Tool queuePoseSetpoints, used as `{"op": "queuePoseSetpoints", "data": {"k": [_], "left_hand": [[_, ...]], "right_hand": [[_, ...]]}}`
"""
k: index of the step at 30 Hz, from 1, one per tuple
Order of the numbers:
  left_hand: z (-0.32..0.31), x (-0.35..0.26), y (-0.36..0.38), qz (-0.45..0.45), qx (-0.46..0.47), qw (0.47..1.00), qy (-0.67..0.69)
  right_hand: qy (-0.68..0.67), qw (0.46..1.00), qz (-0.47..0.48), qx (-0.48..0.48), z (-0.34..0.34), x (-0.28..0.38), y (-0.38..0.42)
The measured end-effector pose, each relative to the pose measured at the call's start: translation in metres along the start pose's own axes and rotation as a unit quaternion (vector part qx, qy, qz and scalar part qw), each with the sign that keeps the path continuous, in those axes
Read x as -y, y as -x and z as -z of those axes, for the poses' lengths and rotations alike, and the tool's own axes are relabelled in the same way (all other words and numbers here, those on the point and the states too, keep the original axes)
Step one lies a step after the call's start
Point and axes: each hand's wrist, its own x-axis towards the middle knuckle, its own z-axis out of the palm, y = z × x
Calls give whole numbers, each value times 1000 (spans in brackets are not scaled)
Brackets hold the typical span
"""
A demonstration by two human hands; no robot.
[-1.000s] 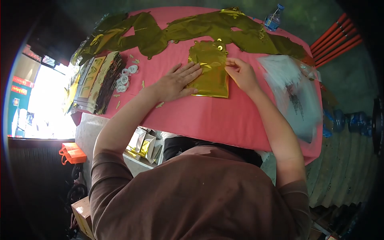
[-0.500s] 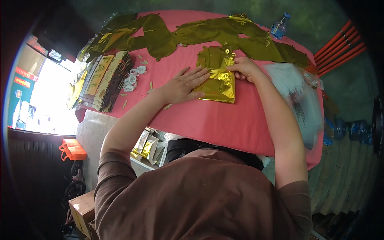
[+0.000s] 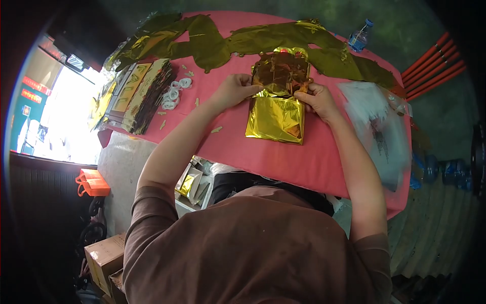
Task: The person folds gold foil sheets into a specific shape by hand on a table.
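Note:
A folded gold foil balloon (image 3: 276, 119) lies flat on the pink tablecloth in front of me, its upper part (image 3: 281, 71) raised and showing darker, wrinkled foil. At the left edge of the fold, my left hand (image 3: 235, 92) pinches the foil, thumb reaching onto it and fingers curled. My right hand (image 3: 319, 101) grips the right edge at about the same height between thumb and fingers. Behind them, long unfolded gold foil balloons (image 3: 273, 36) stretch across the back of the table.
To the left stand a stack of printed packages (image 3: 139, 96), white ribbon rolls (image 3: 172, 96) and several small gold pieces (image 3: 216, 129). Clear plastic bags (image 3: 374, 126) lie at the right, a water bottle (image 3: 359, 38) at the back right. An open box (image 3: 195, 185) sits below the table's front edge.
My left hand has gone from lying flat on the foil to pinching its left edge. The upper part of the balloon has been lifted and folded, with my right hand still at its right edge.

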Motion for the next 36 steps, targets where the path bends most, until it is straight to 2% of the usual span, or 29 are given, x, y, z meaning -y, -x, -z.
{"op": "queuePoseSetpoints", "data": {"k": [2,8,10,11,12,13,15,17,18,19,20,21,22,23,26,27,28,29,30,31,32,34,36], "left_hand": [[-2,0,0,48,41,979,192],[-1,-15,9,71,59,983,159],[-2,-13,10,62,60,985,151],[-2,-11,10,53,60,986,144],[-3,-8,11,55,61,986,145],[-5,-6,13,30,51,988,141],[-7,-3,17,8,43,990,137],[-7,-3,21,-69,4,997,-30],[-8,-5,24,-67,5,997,-29],[-8,-10,28,-123,-27,988,-88],[-9,-12,30,-178,-59,971,-148],[-11,-11,29,-177,-60,971,-147],[-13,-10,28,-231,-82,961,-130],[-15,-9,28,-285,-103,946,-113],[-16,-10,28,-265,-107,955,-80],[-13,-12,27,-266,-107,955,-80],[-8,-16,26,-171,-59,976,-121],[-4,-17,23,-75,-11,984,-159],[-5,-8,16,-77,-11,984,-159],[-9,4,9,-90,-14,992,-83],[-11,17,2,-101,-17,995,-5],[-7,7,3,-83,-2,996,-35],[-6,7,0,-65,14,996,-64]], "right_hand": [[10,1000,6,3,2,-2,2],[12,998,-62,15,6,11,6],[67,995,-73,32,9,7,3],[67,994,-75,33,9,3,2],[65,997,-33,25,7,0,3],[63,998,9,18,5,-2,4],[100,995,28,-6,0,0,9],[139,989,48,-29,-2,-4,11],[168,978,116,-37,-3,-8,10],[196,962,185,-44,-3,-12,10],[196,962,184,-42,0,-13,10],[298,930,210,-41,1,-9,14],[395,887,234,-40,1,-6,17],[395,888,233,-38,0,-4,19],[414,881,222,-53,-2,2,22],[370,910,186,-26,0,3,19],[325,934,149,0,3,4,16],[326,933,150,-1,8,3,10],[288,951,110,31,14,-1,3],[248,964,71,63,14,2,1],[248,964,71,62,16,6,-1],[160,978,-111,67,12,30,1],[133,983,-110,56,12,25,-6]]}}
